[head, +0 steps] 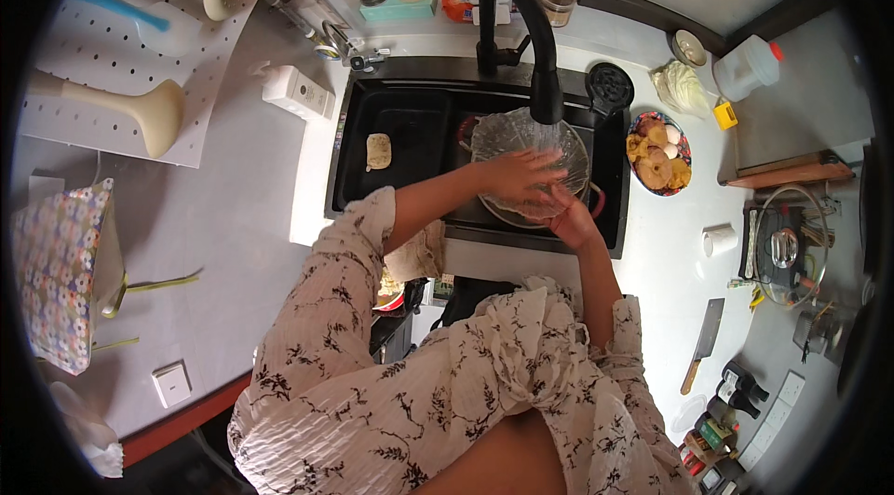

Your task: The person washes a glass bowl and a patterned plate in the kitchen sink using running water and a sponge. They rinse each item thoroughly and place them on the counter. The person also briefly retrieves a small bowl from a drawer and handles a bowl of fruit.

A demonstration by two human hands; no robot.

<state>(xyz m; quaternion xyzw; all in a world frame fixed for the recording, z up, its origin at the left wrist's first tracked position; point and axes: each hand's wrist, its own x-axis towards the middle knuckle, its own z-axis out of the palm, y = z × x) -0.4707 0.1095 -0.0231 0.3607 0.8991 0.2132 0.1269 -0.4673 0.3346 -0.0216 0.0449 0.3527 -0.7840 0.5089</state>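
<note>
Over the right part of the black sink (457,222), a clear textured glass plate (499,135) is tilted under running water. My right hand (576,219) grips its near right edge. Spread across the plate's upper face is my left hand (520,177), its fingers slightly apart and blurred. Water falls onto the plate and fingers from the black gooseneck faucet (546,86). Below the plate is a vessel with red handles (597,200), mostly hidden. A pale sponge (378,150) lies in the sink's left part.
A white pump bottle (299,91) stands left of the sink. To the right are a patterned plate of food (660,154), a cut cabbage (681,90) and a white cup (719,241). Farther down that counter lies a cleaver (707,334). A cloth (419,254) hangs at the sink's front.
</note>
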